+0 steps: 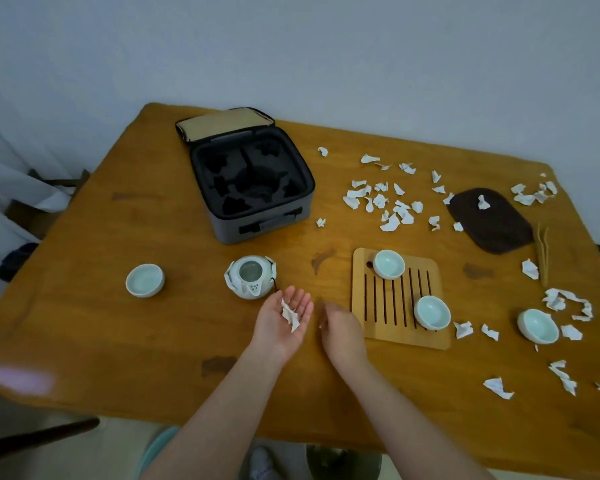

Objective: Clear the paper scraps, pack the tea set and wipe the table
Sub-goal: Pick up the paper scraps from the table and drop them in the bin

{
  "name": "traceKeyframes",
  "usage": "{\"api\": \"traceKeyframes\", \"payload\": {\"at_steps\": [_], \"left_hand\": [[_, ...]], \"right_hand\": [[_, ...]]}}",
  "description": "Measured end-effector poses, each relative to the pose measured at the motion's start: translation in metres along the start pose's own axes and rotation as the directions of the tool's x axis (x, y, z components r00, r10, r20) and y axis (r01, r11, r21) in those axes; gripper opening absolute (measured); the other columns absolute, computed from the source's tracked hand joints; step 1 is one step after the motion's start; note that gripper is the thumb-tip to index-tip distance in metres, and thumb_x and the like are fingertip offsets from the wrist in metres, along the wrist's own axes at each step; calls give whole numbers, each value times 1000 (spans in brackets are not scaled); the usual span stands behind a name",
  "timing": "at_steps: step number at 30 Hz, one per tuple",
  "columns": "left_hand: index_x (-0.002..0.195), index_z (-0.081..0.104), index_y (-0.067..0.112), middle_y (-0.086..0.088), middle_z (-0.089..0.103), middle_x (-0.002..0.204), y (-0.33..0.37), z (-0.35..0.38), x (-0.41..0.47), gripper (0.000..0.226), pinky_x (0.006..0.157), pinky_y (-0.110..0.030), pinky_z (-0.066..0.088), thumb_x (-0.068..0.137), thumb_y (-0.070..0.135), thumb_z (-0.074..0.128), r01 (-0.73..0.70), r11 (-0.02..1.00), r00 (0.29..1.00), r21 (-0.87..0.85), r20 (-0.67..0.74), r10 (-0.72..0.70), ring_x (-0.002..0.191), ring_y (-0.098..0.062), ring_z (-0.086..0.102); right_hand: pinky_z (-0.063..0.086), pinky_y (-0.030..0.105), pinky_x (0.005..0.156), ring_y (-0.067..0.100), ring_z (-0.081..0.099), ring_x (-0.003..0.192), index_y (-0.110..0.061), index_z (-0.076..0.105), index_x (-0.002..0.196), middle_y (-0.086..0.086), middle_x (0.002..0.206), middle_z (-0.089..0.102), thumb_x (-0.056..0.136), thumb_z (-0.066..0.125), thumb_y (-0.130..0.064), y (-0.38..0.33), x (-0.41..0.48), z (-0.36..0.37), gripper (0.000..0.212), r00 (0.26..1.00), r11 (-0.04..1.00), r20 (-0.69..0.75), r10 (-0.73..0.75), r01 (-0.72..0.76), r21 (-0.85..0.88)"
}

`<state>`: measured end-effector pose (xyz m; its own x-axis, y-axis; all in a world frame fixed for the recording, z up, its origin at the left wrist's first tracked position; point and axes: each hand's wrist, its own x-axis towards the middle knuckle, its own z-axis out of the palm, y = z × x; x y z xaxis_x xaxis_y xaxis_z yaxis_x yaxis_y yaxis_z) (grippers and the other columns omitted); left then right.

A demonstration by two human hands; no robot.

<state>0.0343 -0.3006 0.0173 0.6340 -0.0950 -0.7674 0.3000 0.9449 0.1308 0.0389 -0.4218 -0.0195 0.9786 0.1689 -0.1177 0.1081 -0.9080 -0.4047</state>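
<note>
Left hand (274, 329) cradles scraps (289, 315); right hand (342, 329) seemingly curled.

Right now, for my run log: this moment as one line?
left hand: palm up, carrying paper scraps | right hand: beside it, grip unclear | carrying case: open | teapot: unpacked

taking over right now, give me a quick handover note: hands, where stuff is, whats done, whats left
Left hand: palm up, open, a few paper scraps lying on it.
Right hand: beside it, fingers curled down over the table; whether it holds a scrap cannot be told.
Things: carry case open, foam slots empty. Teapot and left cup on the table; two tray cups on the bamboo tray; right cup on the table. Dark cloth far right.
Done: a few scraps gathered.
Left: scattered scraps across the middle and right, tea set unpacked, table unwiped.
</note>
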Motion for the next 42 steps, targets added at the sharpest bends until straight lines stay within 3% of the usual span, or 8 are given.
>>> {"api": "traceKeyframes", "payload": {"at_steps": [6,11,18,21,25,29,33,42], "left_hand": [[95,61,8,-10,61,97,-15,20,-1,29,82,-40,49,101,26,39,-11,999,999,31,-43,13,98,-26,60],[79,57,14,-2,58,79,-47,45,3,29,68,-32,49,99,33,48,38,999,994,-1,-104,-38,73,-16,58],[72,54,16,2,47,61,-72,78,25,34,65,-17,48,94,41,55,21,992,978,-127,-204,-47,57,-8,46],[59,44,18,6,33,49,-86,97,33,47,33,-15,22,96,47,48,8,992,986,-125,-162,-28,38,-7,26],[61,42,19,5,29,50,-104,114,39,46,37,-17,17,98,47,44,-54,990,982,127,-173,76,40,-8,22],[63,42,19,5,30,52,-108,115,43,44,39,-20,18,97,48,44,-155,935,959,319,-179,220,44,-9,22],[61,41,20,6,29,52,-106,109,40,47,41,-21,17,98,48,43,-243,903,936,355,-158,314,45,-9,22],[61,39,23,6,27,53,-116,86,33,44,40,-22,17,98,45,42,-285,890,906,357,-204,372,45,-9,20]], "right_hand": [[51,17,68,2,63,75,-30,60,101,-8,81,67,86,66,-7,-13,-12,-46,28,985,755,28,171,-149,639],[49,22,81,5,58,92,-30,66,113,-9,98,65,92,60,-20,-6,-14,-65,24,999,944,30,25,-34,329],[42,10,76,1,56,93,-28,68,116,-9,103,68,96,55,-22,40,-25,-101,24,981,916,-119,-155,187,354],[49,17,77,1,58,93,-23,70,112,-10,102,69,95,57,-19,76,-30,-110,22,960,906,-252,-123,212,365],[47,21,90,5,53,110,-21,65,120,-9,118,64,94,59,-20,155,-43,-114,27,935,961,-350,56,45,272],[42,37,101,24,43,130,-23,51,136,5,144,45,90,57,-47,238,-64,-107,52,946,976,-276,171,-201,-86],[43,43,101,28,44,131,-31,40,144,9,148,41,89,41,-65,276,-67,-100,64,971,948,-173,162,-202,-247],[40,36,104,25,35,135,-26,49,138,8,149,35,99,47,-38,256,-20,-102,41,999,969,-13,31,-33,-246]]}}
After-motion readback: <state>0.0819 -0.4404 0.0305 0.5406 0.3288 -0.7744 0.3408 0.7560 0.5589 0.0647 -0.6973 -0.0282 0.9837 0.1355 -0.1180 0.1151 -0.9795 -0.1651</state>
